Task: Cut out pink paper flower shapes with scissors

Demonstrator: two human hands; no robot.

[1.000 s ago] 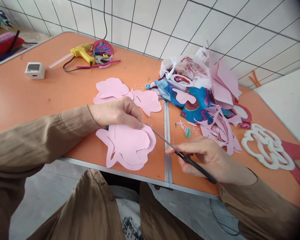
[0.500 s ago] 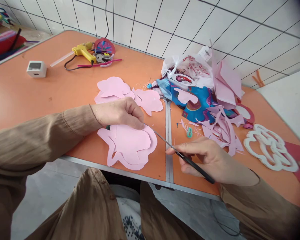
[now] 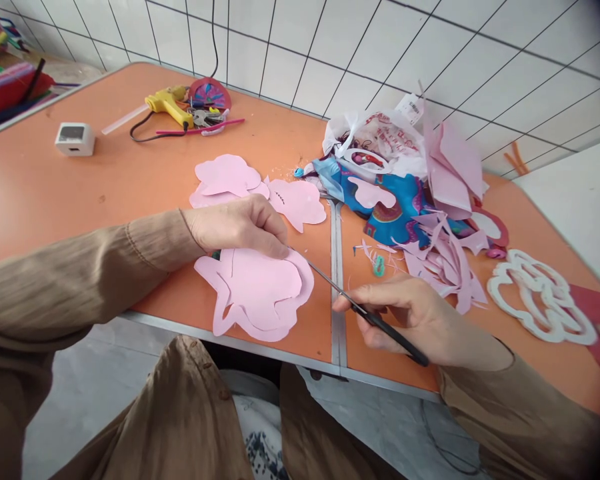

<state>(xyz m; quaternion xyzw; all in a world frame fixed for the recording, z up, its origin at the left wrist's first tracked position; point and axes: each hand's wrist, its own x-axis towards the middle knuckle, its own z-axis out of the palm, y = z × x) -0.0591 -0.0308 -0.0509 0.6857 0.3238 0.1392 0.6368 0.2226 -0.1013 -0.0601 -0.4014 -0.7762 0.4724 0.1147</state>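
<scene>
We see the layered pink cut-out [image 3: 260, 283] lying flat at about six o'clock from our left hand [image 3: 243, 223], near the front edge of the orange table [image 3: 135, 280]. That hand is nearer: its thumb presses the sheet's far rim, its fingers curled in close, their tips hidden. Our right hand [image 3: 410, 317] is closed round the black-handled scissors [image 3: 395, 338], with the cut-out toward nine o'clock. The scissors' long axis points between ten and eleven, its tip meeting the sheet's right edge; we cannot tell how far the blades part. The cut-out's visible part runs longest from nine to three, though our left hand covers its top.

For room, we have bare tabletop from three to five o'clock of the sheet, up to the metal seam [image 3: 337, 287]. Other pink pieces [image 3: 230, 177] crowd twelve o'clock; pink scraps [image 3: 453, 267] sit at one o'clock from our right hand.
</scene>
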